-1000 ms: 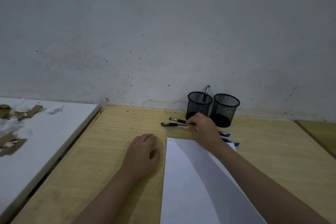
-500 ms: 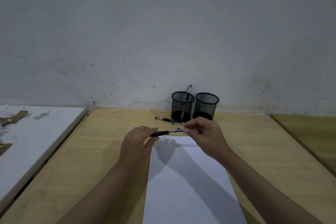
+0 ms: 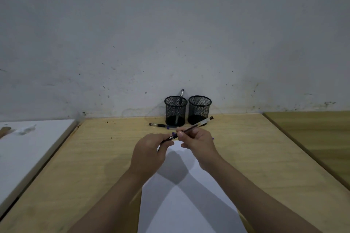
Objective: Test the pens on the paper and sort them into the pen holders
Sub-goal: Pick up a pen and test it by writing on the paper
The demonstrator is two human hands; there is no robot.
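Both hands hold one black pen [image 3: 197, 125] above the top edge of the white paper [image 3: 187, 204]. My left hand [image 3: 151, 151] grips its lower, capped end; my right hand [image 3: 197, 143] pinches the barrel, whose far end points up and right toward the holders. Two black mesh pen holders stand by the wall: the left holder [image 3: 175, 110] has one pen standing in it, the right holder [image 3: 199, 108] shows none. Another black pen [image 3: 161, 125] lies on the table in front of the left holder.
The wooden table [image 3: 94, 157] ends at the grey wall behind the holders. A white board [image 3: 28, 147] with scraps lies to the left. A second wooden surface [image 3: 312, 128] adjoins on the right. A bit of blue shows beside my right hand.
My right hand picked a pen up off the table and brought it over the paper's top. My left hand rose from the table and took its other end. The pen tilted up to the right.
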